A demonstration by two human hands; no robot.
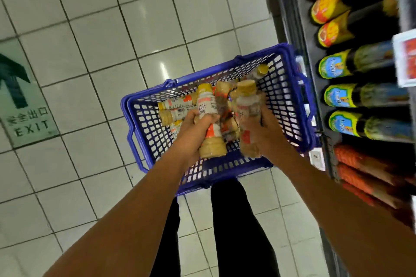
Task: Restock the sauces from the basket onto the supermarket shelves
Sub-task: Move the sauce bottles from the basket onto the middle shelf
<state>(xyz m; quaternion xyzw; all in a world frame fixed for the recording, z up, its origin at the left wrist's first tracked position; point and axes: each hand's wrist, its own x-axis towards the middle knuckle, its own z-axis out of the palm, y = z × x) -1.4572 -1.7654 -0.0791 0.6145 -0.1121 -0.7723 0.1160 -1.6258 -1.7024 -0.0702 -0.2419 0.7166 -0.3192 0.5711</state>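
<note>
- A green floor sign [24,117] with an arrow and "EXIT" lies at the left edge of the frame, which cuts it off.
- Glossy pale square floor tiles [112,29] with dark grout fill the left half, open up to the basket's left rim.
- The blue plastic mesh basket [125,103] sits at centre, its right side just beside the shelf base. The forearms hide part of its near wall.
- Loose sauce bottles [173,110] lie on their sides inside it, partly hidden behind the hands.
- The left hand [192,134] grasps 1 beige left bottle [207,105] over the basket, yellow cap pointing up-frame.
- The right hand [267,135] is curled round the right bottle [246,101], which is blurred with an unreadable label.
- The dark shelves [315,69] at the right edge hold rows of labelled dark glass bottles [351,67], smeared and cut off.
</note>
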